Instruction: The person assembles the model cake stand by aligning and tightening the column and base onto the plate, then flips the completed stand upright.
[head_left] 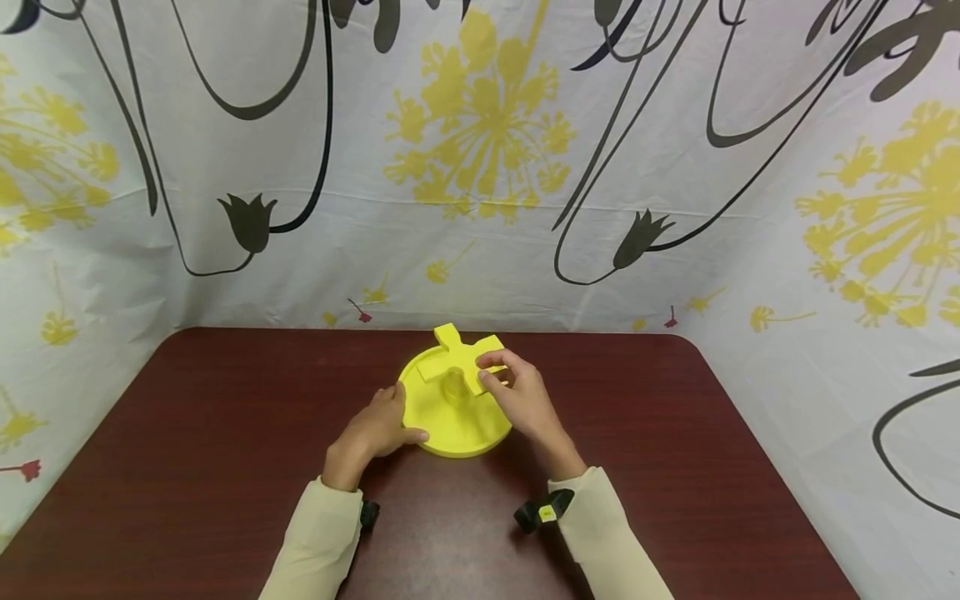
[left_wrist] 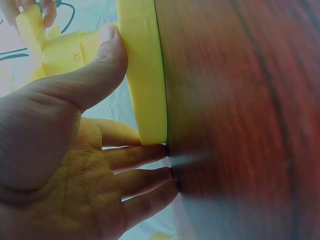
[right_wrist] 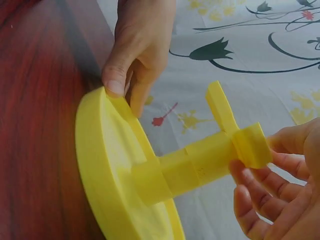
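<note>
A yellow round base point(head_left: 459, 429) with a raised rim lies on the table. From its middle rises a thick yellow post point(right_wrist: 187, 170), marked with what reads as "32" in the left wrist view. At the post's upper end sits a yellow cross-shaped top point(head_left: 459, 357) with flat, splayed arms. My left hand point(head_left: 375, 423) grips the base at its left rim, thumb over the edge and fingers along the outer side, some fingertips down at the table. With thumb and fingers, my right hand point(head_left: 525, 402) pinches one arm of the cross-shaped top on the right.
The dark reddish-brown table point(head_left: 225, 433) has rounded far corners. Behind and beside it hangs a white cloth point(head_left: 360, 250) printed with yellow and dark flowers. Dark wrist bands point(head_left: 543, 510) sit by both light sleeves point(head_left: 315, 533).
</note>
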